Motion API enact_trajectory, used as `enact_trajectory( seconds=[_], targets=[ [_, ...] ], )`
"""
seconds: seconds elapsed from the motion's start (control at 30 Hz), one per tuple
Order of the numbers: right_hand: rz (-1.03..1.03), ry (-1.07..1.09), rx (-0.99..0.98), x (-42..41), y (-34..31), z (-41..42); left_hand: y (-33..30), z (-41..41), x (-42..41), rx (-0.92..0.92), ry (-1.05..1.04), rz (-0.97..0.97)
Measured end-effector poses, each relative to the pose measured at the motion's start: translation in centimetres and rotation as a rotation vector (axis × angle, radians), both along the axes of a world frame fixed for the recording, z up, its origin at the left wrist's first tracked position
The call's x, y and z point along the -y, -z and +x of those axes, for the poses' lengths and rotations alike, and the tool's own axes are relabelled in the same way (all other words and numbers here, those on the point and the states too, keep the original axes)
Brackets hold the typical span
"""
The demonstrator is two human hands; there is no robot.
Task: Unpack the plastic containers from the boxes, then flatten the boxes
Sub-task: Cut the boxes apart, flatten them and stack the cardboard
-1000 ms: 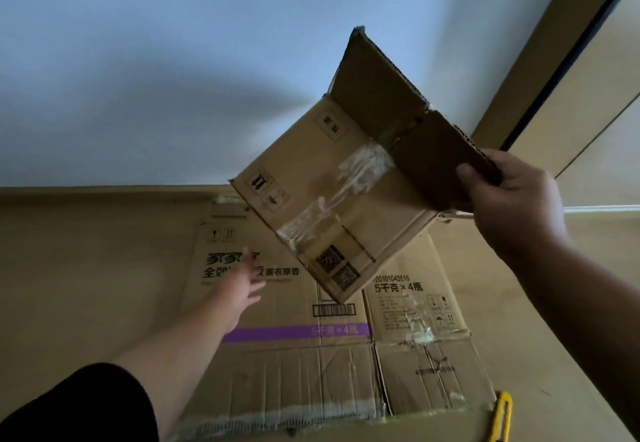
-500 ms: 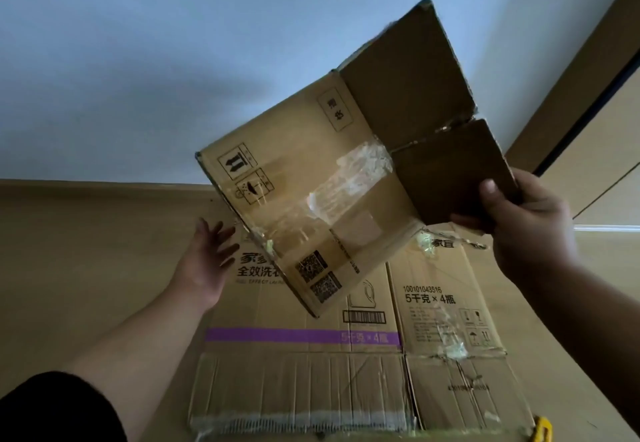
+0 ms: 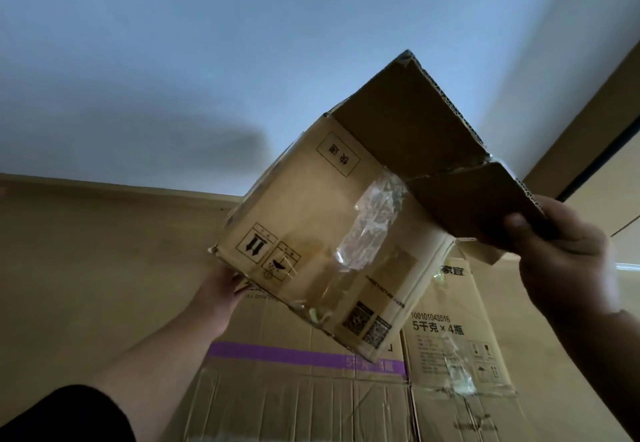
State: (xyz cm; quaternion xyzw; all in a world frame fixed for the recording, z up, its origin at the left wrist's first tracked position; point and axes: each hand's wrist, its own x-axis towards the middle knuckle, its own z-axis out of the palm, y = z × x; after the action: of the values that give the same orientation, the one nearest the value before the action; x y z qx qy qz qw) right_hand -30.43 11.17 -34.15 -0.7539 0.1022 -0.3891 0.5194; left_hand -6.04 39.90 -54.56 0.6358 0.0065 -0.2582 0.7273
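Observation:
A small empty cardboard box (image 3: 311,233) with torn clear tape hangs tilted in the air, its open end up and to the right. My right hand (image 3: 568,258) is shut on one of its flaps (image 3: 478,206), thumb on top. My left hand (image 3: 218,289) is at the box's lower left corner, its fingers hidden behind the cardboard. Below lies a large flattened box (image 3: 304,389) with a purple stripe and printed text. No plastic containers are in view.
The flattened box lies on a wooden floor (image 3: 86,268) that runs to a pale wall (image 3: 173,60). A wooden door frame (image 3: 588,122) with a dark strip stands at the right.
My left hand has risen from the flattened box to the small box's lower left corner. The small box has swung closer and more face-on. My right hand has kept hold of the flap.

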Motion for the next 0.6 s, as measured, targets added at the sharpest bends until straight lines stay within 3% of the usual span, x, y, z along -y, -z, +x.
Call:
enact_trajectory(
  seconds=[0.2, 0.27, 0.4, 0.53, 0.6],
  targets=[
    [-0.009, 0.031, 0.106, 0.4, -1.5, -0.7, -1.9, 1.2, -1.4, 0.205, 0.008, 0.068],
    [0.034, 0.033, 0.119, 0.2, -1.9, -0.8, -4.5, 0.1, -0.4, 0.280, 0.066, 0.006],
    [0.126, 0.083, 0.096, 0.6, -1.1, -0.4, -6.4, -0.1, 0.7, 0.200, -0.051, -0.126],
    [0.158, 0.101, 0.032, 0.7, 1.1, 0.2, -4.9, 0.9, -0.6, -0.014, 0.011, -0.331],
    [0.175, 0.123, -0.004, 0.4, 2.6, 0.8, -4.9, 0.8, -1.2, -0.039, -0.034, -0.334]
  ],
)
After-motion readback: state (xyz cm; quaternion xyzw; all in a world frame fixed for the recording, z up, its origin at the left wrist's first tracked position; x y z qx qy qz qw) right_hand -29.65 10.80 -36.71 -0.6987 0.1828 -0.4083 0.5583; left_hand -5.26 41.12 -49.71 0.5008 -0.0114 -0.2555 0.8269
